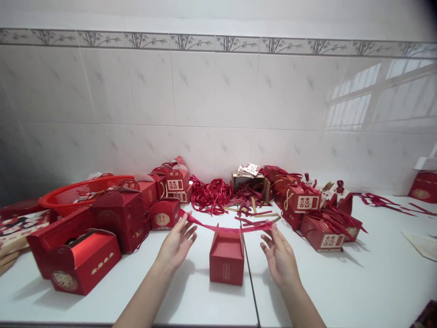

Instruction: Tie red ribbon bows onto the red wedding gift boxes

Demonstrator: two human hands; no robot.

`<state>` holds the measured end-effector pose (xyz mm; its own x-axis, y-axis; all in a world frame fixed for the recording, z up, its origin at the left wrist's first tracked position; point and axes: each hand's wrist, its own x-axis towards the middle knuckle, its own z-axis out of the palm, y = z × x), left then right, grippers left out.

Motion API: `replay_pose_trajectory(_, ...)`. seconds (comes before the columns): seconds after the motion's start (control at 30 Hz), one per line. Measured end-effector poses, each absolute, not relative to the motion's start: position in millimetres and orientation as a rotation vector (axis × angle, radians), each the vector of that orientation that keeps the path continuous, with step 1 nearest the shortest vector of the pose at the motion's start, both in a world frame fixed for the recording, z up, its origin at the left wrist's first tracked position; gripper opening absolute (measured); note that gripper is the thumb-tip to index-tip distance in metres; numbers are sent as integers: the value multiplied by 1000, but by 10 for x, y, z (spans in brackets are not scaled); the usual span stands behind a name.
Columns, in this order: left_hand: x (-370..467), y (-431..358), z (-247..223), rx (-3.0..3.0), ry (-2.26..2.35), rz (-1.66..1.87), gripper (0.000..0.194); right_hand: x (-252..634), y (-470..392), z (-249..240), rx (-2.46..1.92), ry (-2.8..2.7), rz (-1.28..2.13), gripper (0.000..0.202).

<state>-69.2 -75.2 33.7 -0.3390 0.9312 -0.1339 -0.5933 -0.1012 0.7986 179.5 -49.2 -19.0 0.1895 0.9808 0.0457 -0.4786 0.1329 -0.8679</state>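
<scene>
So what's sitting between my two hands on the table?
In the head view, a small red box stands between the left hand and right hand, under a red ribbon.

Heaped red ribbons (210,195) against the tiled wall (218,100). Red basket (73,195) far left on the white bench (375,282), finished boxes (309,202) piled right, open carton (251,182) between.

My two forearms enter from the lower edge, both bare to the frame's limit, no sleeves in view. My left hand (175,243) and right hand (280,255) are ungloved; I see no rings, watch or bracelet.
</scene>
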Motion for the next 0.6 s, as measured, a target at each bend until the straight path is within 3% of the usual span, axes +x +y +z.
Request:
replay_pose_trajectory(0.23, -692, -705, 685, 773, 946, 1785, 14, 1931, -338, 175, -766, -769, 1185, 31)
replay_pose_trajectory(0.6, -846, -651, 811, 799, 798, 1820, 19, 1856, -292, 151, -897, -1093, 899, 33)
